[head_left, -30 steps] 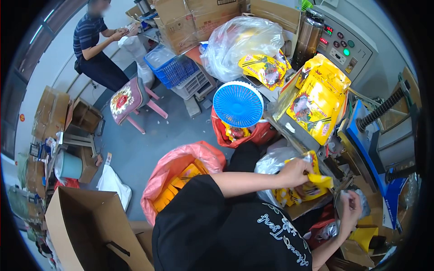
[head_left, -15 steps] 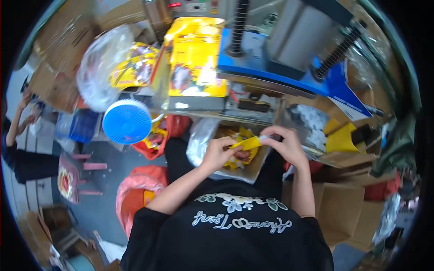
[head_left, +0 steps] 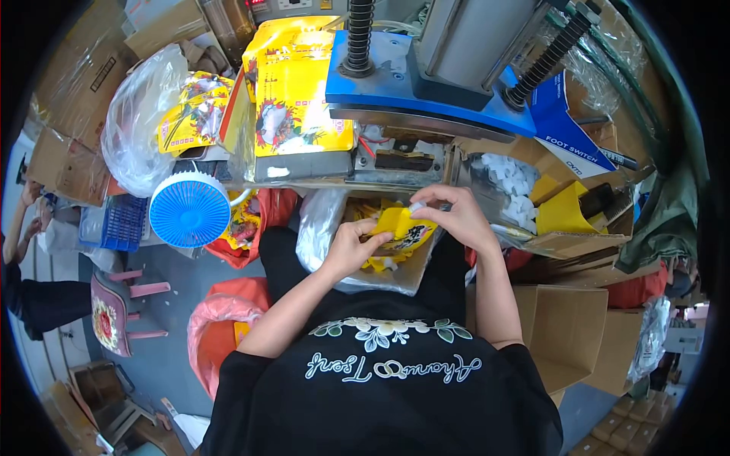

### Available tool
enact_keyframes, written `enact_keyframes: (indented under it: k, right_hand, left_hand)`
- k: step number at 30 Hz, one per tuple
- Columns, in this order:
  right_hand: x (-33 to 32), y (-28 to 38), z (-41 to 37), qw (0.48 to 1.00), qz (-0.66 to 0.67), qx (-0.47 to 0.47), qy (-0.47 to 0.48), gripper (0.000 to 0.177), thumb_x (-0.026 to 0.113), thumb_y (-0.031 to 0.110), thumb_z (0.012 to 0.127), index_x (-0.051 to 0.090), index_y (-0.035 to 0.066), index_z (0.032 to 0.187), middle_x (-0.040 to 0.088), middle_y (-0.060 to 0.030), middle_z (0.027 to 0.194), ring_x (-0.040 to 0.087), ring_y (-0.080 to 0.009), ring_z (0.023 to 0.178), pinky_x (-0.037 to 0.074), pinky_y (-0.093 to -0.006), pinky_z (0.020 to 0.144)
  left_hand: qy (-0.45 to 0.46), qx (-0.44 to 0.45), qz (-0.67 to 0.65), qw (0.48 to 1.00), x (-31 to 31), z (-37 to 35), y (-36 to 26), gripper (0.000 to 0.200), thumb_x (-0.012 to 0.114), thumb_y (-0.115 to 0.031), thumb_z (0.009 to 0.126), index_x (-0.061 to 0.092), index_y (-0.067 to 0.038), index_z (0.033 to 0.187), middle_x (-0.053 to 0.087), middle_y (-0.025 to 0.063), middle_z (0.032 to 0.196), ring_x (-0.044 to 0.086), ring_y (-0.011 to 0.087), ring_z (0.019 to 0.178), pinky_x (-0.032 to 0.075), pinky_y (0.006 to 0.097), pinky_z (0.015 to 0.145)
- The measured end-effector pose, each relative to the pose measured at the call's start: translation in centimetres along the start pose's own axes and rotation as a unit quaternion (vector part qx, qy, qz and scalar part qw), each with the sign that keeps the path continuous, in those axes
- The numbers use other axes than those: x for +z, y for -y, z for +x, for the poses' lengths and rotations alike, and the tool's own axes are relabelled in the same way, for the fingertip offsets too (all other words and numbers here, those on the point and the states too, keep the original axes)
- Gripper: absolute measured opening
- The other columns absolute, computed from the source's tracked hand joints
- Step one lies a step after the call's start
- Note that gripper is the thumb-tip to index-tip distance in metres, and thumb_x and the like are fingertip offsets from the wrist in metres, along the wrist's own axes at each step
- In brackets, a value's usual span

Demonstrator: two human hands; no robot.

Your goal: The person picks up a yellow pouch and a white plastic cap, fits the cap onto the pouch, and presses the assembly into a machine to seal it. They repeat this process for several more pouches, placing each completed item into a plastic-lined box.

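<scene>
My left hand (head_left: 354,247) pinches the left side of a yellow packet (head_left: 401,228) with dark print. At the packet's upper right, my right hand (head_left: 450,213) holds a small white piece (head_left: 417,207) between thumb and forefinger. Both hands are above an open carton (head_left: 417,277) on my lap, lined on the left with clear plastic (head_left: 315,228). More yellow packets (head_left: 378,262) lie inside it, partly hidden by my hands.
A blue press (head_left: 426,91) stands ahead, beside a stack of yellow bags (head_left: 300,106). Left are a blue fan (head_left: 190,209), a red bag (head_left: 228,304) and a stool (head_left: 112,315). White pieces (head_left: 508,178) fill a bin at right. Another person's arm (head_left: 23,213) shows far left.
The view has shifted, so the surroundings sit further left. The yellow packet, earlier folded narrow between my hands, now shows a wider face with dark print.
</scene>
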State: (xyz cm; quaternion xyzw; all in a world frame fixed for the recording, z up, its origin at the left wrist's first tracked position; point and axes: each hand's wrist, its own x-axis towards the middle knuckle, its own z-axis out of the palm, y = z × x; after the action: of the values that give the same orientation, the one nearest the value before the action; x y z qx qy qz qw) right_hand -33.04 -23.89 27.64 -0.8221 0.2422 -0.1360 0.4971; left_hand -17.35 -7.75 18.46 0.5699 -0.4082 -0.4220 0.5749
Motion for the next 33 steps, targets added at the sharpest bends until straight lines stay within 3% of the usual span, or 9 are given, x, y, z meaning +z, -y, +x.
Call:
enact_keyframes:
  k: [6, 10, 13, 17, 21, 24, 27, 31, 33]
  right_hand:
    - [-2.1, -0.9, -0.3, 0.982, -0.024, 0.001, -0.185, 0.037, 0.072, 0.020, 0.085, 0.066, 0.002, 0.117, 0.073, -0.0101, 0.093, 0.069, -0.0164, 0.085, 0.053, -0.0283, 0.078]
    - [-7.4, -2.9, -2.3, 0.906, -0.259, 0.091, -0.323, 0.038, 0.070, 0.023, 0.086, 0.064, 0.007, 0.120, 0.072, -0.0160, 0.097, 0.070, -0.0304, 0.088, 0.053, -0.0378, 0.079]
    - [-9.8, -6.2, -3.6, 0.825, -0.424, 0.201, -0.316, 0.029, 0.069, 0.024, 0.086, 0.068, 0.010, 0.111, 0.071, -0.0163, 0.099, 0.067, -0.0348, 0.091, 0.052, -0.0433, 0.078]
    - [-8.1, -8.6, -2.9, 0.832, -0.454, 0.135, -0.288, 0.019, 0.068, 0.022, 0.084, 0.068, 0.011, 0.099, 0.065, -0.0113, 0.104, 0.064, -0.0347, 0.096, 0.050, -0.0463, 0.078]
    - [-6.7, -7.7, -1.6, 0.875, -0.375, 0.097, -0.290, 0.015, 0.066, 0.016, 0.086, 0.069, 0.007, 0.098, 0.064, -0.0120, 0.099, 0.065, -0.0314, 0.088, 0.050, -0.0411, 0.075]
    - [-7.0, -8.0, -1.8, 0.927, -0.211, 0.066, -0.301, 0.014, 0.065, 0.013, 0.088, 0.069, 0.007, 0.100, 0.063, -0.0123, 0.095, 0.066, -0.0270, 0.081, 0.050, -0.0340, 0.073]
    - [-7.3, -8.9, -2.1, 0.944, -0.061, 0.029, -0.322, 0.011, 0.067, 0.008, 0.088, 0.068, 0.003, 0.098, 0.064, -0.0042, 0.087, 0.061, -0.0133, 0.074, 0.047, -0.0267, 0.069]
    - [-6.6, -6.7, -2.3, 0.952, 0.033, 0.045, -0.301, 0.012, 0.071, 0.004, 0.086, 0.067, 0.001, 0.096, 0.062, 0.0019, 0.083, 0.055, -0.0053, 0.076, 0.042, -0.0212, 0.068]
    - [-5.5, -5.2, -1.8, 0.955, 0.041, 0.024, -0.293, 0.013, 0.071, 0.006, 0.085, 0.067, 0.001, 0.097, 0.061, 0.0025, 0.082, 0.054, -0.0039, 0.076, 0.040, -0.0188, 0.068]
  left_hand:
    - [-0.043, -0.071, 0.017, 0.996, -0.3, 3.3, -1.0, 0.025, 0.067, -0.019, 0.092, 0.072, 0.005, 0.098, 0.071, 0.0044, 0.085, 0.062, 0.0074, 0.069, 0.049, 0.0241, 0.064]
    - [-0.071, -0.103, -0.184, 0.975, 1.0, 5.5, -3.3, 0.023, 0.068, -0.015, 0.092, 0.070, 0.007, 0.101, 0.072, 0.0080, 0.093, 0.066, 0.0088, 0.076, 0.052, 0.0249, 0.068]
    - [-0.074, -0.141, -0.260, 0.952, 1.1, 6.6, -3.7, 0.022, 0.067, -0.013, 0.092, 0.069, 0.006, 0.103, 0.072, 0.0088, 0.094, 0.067, 0.0105, 0.077, 0.053, 0.0250, 0.069]
    - [-0.080, -0.137, -0.260, 0.953, 1.0, 6.9, -3.0, 0.023, 0.068, -0.014, 0.092, 0.069, 0.006, 0.103, 0.073, 0.0099, 0.093, 0.068, 0.0111, 0.080, 0.053, 0.0265, 0.071]
    - [-0.125, 0.008, 0.112, 0.986, -3.7, 7.8, -5.3, 0.028, 0.069, -0.017, 0.090, 0.068, 0.005, 0.108, 0.073, 0.0110, 0.094, 0.069, 0.0173, 0.084, 0.052, 0.0296, 0.074]
    - [-0.276, 0.197, 0.481, 0.809, -8.7, 8.3, -4.5, 0.064, 0.075, -0.030, 0.081, 0.051, -0.003, 0.134, 0.059, 0.0187, 0.129, 0.051, 0.0362, 0.126, 0.038, 0.0416, 0.105]
    - [-0.208, 0.174, 0.565, 0.780, -10.1, 4.4, -2.6, 0.075, 0.077, -0.037, 0.077, 0.047, -0.011, 0.140, 0.047, 0.0108, 0.144, 0.039, 0.0288, 0.138, 0.018, 0.0494, 0.115]
    - [-0.280, 0.184, 0.416, 0.845, -10.9, 2.2, -3.1, 0.010, 0.071, -0.011, 0.082, 0.072, -0.011, 0.092, 0.070, 0.0042, 0.104, 0.060, 0.0253, 0.112, 0.026, 0.0456, 0.110]
    - [-0.272, 0.143, 0.317, 0.897, -9.6, 1.6, -5.8, 0.008, 0.070, -0.004, 0.082, 0.072, -0.004, 0.090, 0.070, 0.0081, 0.089, 0.066, 0.0237, 0.090, 0.044, 0.0374, 0.091]
